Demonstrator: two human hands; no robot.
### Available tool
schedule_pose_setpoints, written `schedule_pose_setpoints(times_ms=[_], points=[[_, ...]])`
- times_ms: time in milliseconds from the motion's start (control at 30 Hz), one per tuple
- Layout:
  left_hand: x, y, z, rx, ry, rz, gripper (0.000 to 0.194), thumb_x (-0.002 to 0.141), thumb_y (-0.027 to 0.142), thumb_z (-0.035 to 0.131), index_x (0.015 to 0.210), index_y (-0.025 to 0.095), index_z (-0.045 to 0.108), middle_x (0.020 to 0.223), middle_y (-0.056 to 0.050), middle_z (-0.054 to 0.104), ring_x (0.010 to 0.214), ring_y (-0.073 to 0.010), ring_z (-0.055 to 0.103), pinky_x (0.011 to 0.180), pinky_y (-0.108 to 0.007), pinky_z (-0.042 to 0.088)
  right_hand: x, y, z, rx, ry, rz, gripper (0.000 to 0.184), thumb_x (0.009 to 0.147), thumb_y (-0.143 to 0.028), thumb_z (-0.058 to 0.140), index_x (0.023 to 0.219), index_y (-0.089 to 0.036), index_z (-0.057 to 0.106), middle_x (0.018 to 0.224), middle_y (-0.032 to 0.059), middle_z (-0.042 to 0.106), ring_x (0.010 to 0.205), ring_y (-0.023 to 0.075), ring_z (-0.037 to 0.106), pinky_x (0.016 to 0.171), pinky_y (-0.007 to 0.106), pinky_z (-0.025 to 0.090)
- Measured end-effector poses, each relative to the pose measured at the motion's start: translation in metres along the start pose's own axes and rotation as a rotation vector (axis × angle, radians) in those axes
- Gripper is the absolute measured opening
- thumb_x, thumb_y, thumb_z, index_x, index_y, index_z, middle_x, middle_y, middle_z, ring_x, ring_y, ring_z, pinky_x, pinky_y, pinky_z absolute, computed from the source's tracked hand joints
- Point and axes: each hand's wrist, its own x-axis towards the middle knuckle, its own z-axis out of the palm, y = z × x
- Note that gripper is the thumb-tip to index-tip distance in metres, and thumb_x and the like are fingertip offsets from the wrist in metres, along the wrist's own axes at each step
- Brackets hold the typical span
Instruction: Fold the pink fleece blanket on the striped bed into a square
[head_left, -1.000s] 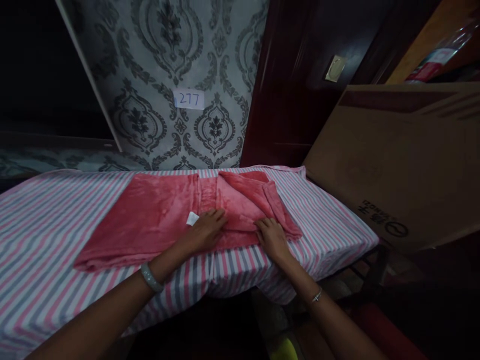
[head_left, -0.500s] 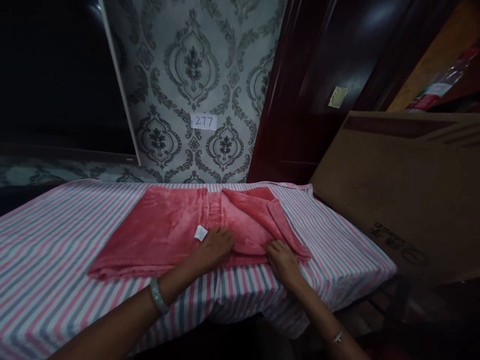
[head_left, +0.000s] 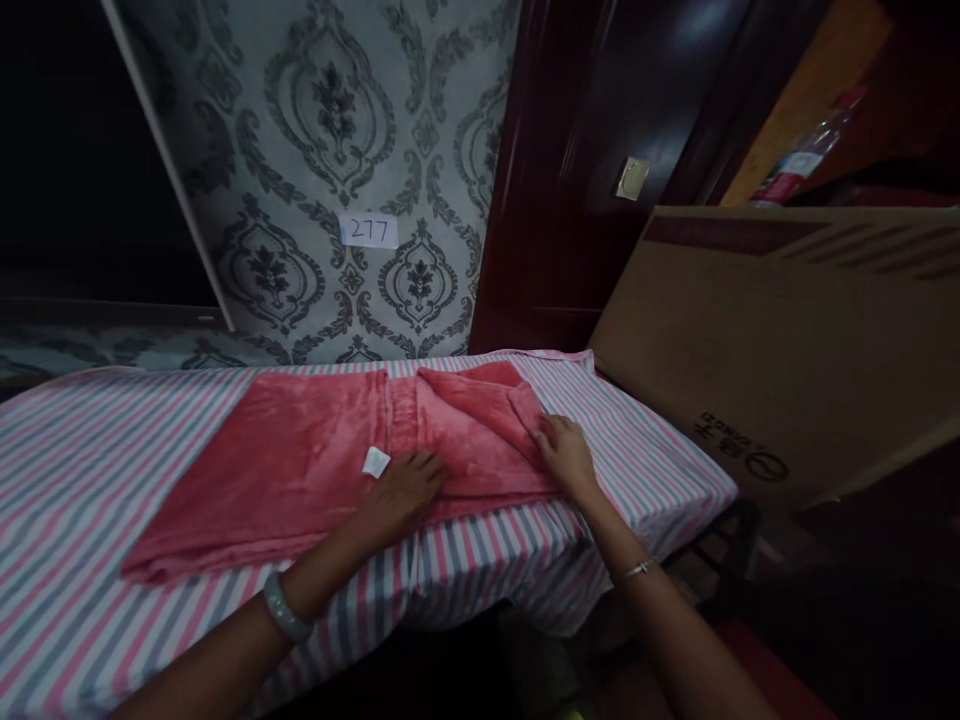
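A pink plush garment (head_left: 300,440) lies folded on the striped cloth (head_left: 67,480), with a gathered band across its middle and a small white tag (head_left: 376,462) beside the band. My left hand (head_left: 409,487) rests on the lower middle of the garment, just right of the tag, its fingers laid over the fabric. At the garment's right end, my right hand (head_left: 568,455) has its fingers curled on the edge of the folded part. A diagonal fold crosses that part. The underside of the fabric beneath both hands is hidden.
A large cardboard box (head_left: 787,330) stands right of the table, with a plastic bottle (head_left: 806,155) behind it. Patterned wallpaper carries a paper label (head_left: 369,230) reading 277. A dark screen (head_left: 75,180) is at left, a dark red door (head_left: 570,180) behind.
My right hand has moved from the lower front edge up to the garment's right side, and the flap there is drawn inward. My left hand stays on the same spot. The view has shifted right.
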Motion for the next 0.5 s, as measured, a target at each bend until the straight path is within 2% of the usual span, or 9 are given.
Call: schedule_pose_setpoints(times_ms=[167,267,367,500], points=[[0.003,0.001,-0.010,-0.153,-0.001,-0.029,0.026,0.094,0.022,0.050,0.115,0.022,0.067,0.113,-0.010,0.068,0.106,-0.0239,0.060,0.094,-0.039,0.044,0.023,0.012,0.027,0.088,-0.087,0.248,0.037,0.087,-0.030,0.058,0.117,-0.012,0.069,0.106,0.0167,0.071,0.097,0.0306,0.065,0.088,0.039,0.050],[0.010,0.002,-0.017,-0.241,0.004,-0.076,0.025,0.096,0.025,0.047,0.106,0.021,0.070,0.100,-0.008,0.070,0.097,-0.0227,0.062,0.091,-0.038,0.045,0.029,0.013,0.032,0.213,-0.135,0.383,0.031,0.091,-0.035,0.050,0.096,-0.015,0.073,0.091,0.0131,0.072,0.087,0.0286,0.066,0.076,0.034,0.049],[0.019,0.004,-0.020,-0.248,-0.002,-0.124,0.024,0.096,0.023,0.047,0.098,0.020,0.071,0.094,-0.007,0.070,0.092,-0.0225,0.062,0.089,-0.037,0.046,0.032,0.012,0.032,0.248,-0.171,0.417,0.036,0.092,-0.036,0.044,0.069,-0.019,0.066,0.070,0.0091,0.067,0.072,0.0255,0.064,0.066,0.031,0.046],[0.026,0.009,-0.019,-0.210,-0.022,-0.176,0.024,0.095,0.021,0.047,0.098,0.017,0.070,0.098,-0.009,0.071,0.096,-0.0249,0.062,0.089,-0.038,0.046,0.036,0.009,0.033,0.291,-0.178,0.405,0.024,0.083,-0.031,0.050,0.064,-0.020,0.060,0.065,0.0035,0.063,0.067,0.0217,0.061,0.064,0.028,0.043]])
